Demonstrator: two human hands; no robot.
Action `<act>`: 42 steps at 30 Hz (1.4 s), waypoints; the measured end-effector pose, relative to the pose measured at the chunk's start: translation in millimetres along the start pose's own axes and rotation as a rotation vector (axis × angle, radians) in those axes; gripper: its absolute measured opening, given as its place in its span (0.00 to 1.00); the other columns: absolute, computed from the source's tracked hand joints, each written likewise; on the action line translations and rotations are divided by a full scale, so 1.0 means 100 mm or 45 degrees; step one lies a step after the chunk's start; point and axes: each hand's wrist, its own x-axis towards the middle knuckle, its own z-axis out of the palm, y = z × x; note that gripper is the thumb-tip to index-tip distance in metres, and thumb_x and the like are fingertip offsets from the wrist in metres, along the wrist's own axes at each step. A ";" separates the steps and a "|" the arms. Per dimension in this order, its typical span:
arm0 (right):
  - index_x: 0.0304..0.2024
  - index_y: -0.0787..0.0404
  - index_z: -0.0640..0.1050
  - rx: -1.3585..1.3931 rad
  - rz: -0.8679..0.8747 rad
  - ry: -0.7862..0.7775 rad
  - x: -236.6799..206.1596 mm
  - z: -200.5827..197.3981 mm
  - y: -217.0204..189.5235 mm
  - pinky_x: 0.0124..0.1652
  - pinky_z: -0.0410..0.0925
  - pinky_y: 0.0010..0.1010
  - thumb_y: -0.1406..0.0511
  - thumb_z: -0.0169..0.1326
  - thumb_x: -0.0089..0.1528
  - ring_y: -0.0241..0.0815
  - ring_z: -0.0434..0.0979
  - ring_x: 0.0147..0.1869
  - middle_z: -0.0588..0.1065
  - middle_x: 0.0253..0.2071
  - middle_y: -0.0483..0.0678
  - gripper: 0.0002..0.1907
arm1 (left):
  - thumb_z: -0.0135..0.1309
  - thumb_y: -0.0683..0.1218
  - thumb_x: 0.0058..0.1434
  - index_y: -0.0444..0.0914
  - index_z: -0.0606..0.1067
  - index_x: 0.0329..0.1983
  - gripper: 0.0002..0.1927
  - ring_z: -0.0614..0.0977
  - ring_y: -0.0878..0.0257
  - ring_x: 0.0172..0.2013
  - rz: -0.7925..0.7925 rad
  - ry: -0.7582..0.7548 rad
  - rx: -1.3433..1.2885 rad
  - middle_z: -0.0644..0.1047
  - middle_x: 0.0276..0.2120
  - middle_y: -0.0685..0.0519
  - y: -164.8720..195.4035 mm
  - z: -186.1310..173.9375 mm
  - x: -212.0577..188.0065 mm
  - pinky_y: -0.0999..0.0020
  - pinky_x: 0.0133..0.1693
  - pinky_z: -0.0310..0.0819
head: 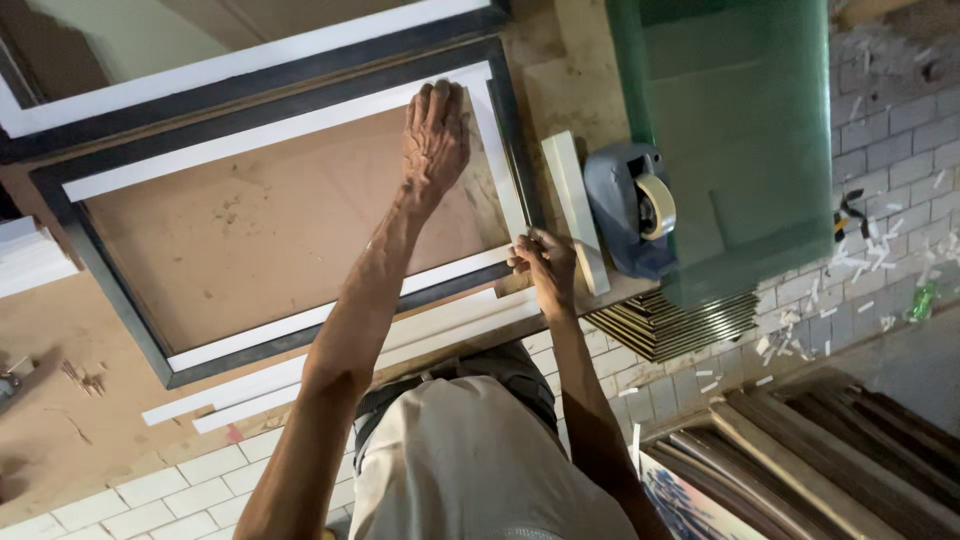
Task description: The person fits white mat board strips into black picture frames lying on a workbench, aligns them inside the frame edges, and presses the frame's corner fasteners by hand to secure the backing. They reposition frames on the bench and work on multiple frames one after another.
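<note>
Two dark frames lay on the worktop, one tape dispenser near its edge, and perhaps three loose white strips.

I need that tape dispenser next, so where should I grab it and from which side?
Probably grip the tape dispenser around its rounded blue-grey body, coming from above. The tape roll sits exposed at the end nearer the green glass sheet, so keep off that end. The loose white strip lies close alongside on the frame's side, leaving the top the freest approach.
</note>
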 end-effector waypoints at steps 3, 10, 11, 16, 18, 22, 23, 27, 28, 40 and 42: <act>0.39 0.66 0.79 -0.023 0.047 0.010 0.05 0.00 0.01 0.28 0.71 0.24 0.65 0.59 0.63 0.35 0.80 0.29 0.79 0.30 0.47 0.09 | 0.55 0.43 0.67 0.29 0.67 0.68 0.27 0.68 0.39 0.62 -0.068 0.010 -0.013 0.67 0.62 0.36 0.04 0.00 -0.01 0.43 0.63 0.65; 0.49 0.65 0.75 0.041 0.073 0.104 0.09 -0.02 0.01 0.24 0.70 0.23 0.69 0.62 0.58 0.37 0.81 0.27 0.80 0.31 0.49 0.17 | 0.51 0.61 0.71 0.49 0.65 0.73 0.30 0.60 0.32 0.66 -0.206 -0.269 0.144 0.63 0.67 0.32 0.20 0.09 0.00 0.37 0.67 0.49; 0.49 0.66 0.74 0.077 0.096 0.091 0.10 -0.02 0.01 0.24 0.70 0.24 0.70 0.62 0.58 0.38 0.81 0.27 0.79 0.32 0.50 0.17 | 0.50 0.61 0.71 0.50 0.65 0.73 0.30 0.61 0.33 0.66 -0.203 -0.260 0.157 0.62 0.67 0.32 0.20 0.09 0.00 0.38 0.67 0.49; 0.50 0.67 0.73 0.060 0.137 0.094 0.15 -0.02 -0.03 0.23 0.70 0.25 0.66 0.64 0.58 0.39 0.81 0.27 0.80 0.32 0.52 0.21 | 0.47 0.64 0.71 0.52 0.64 0.74 0.30 0.62 0.36 0.66 -0.255 -0.335 0.174 0.62 0.67 0.35 0.21 0.09 0.04 0.40 0.68 0.47; 0.51 0.68 0.73 -0.001 0.176 0.119 0.12 -0.04 -0.05 0.23 0.70 0.24 0.63 0.65 0.59 0.39 0.81 0.26 0.80 0.31 0.53 0.23 | 0.47 0.65 0.71 0.54 0.65 0.74 0.30 0.62 0.37 0.66 -0.254 -0.319 0.192 0.62 0.67 0.35 0.23 0.09 0.05 0.39 0.69 0.47; 0.53 0.66 0.74 -0.319 0.165 0.084 -0.08 -0.29 -0.14 0.26 0.75 0.25 0.59 0.66 0.57 0.39 0.84 0.30 0.81 0.33 0.52 0.26 | 0.47 0.67 0.69 0.56 0.64 0.73 0.31 0.61 0.38 0.67 -0.301 -0.348 0.196 0.62 0.67 0.36 0.23 0.10 0.06 0.37 0.69 0.45; 0.52 0.67 0.76 -0.433 0.085 0.094 -0.18 -0.42 -0.18 0.27 0.76 0.24 0.58 0.65 0.58 0.38 0.85 0.31 0.82 0.34 0.52 0.25 | 0.47 0.66 0.69 0.56 0.64 0.74 0.31 0.61 0.38 0.67 -0.283 -0.331 0.203 0.62 0.67 0.36 0.23 0.11 0.05 0.37 0.69 0.44; 0.52 0.66 0.78 -0.587 -0.181 0.137 -0.62 -1.09 -0.36 0.38 0.77 0.24 0.63 0.62 0.63 0.36 0.84 0.38 0.83 0.37 0.50 0.18 | 0.47 0.64 0.71 0.56 0.63 0.76 0.31 0.59 0.35 0.68 -0.229 -0.303 0.224 0.62 0.68 0.33 0.19 0.13 0.01 0.36 0.69 0.40; 0.51 0.65 0.79 -0.589 -0.337 0.143 -0.72 -1.25 -0.41 0.40 0.78 0.25 0.65 0.60 0.66 0.35 0.84 0.39 0.82 0.39 0.49 0.14 | 0.47 0.64 0.71 0.57 0.63 0.76 0.31 0.59 0.35 0.68 -0.219 -0.303 0.230 0.62 0.68 0.33 0.19 0.14 0.00 0.36 0.70 0.39; 0.49 0.64 0.80 -0.532 -0.219 0.391 -1.00 -1.91 -0.51 0.36 0.75 0.24 0.73 0.60 0.65 0.35 0.82 0.38 0.82 0.37 0.49 0.10 | 0.54 0.67 0.64 0.54 0.66 0.73 0.35 0.59 0.35 0.67 -0.260 -0.340 0.176 0.61 0.67 0.32 0.21 0.09 0.01 0.35 0.68 0.39; 0.49 0.65 0.80 -0.474 -0.205 0.379 -0.99 -2.00 -0.47 0.37 0.77 0.23 0.73 0.60 0.64 0.34 0.83 0.40 0.82 0.40 0.48 0.11 | 0.55 0.68 0.65 0.54 0.67 0.73 0.35 0.59 0.34 0.67 -0.237 -0.299 0.169 0.61 0.67 0.32 0.21 0.09 0.00 0.36 0.68 0.39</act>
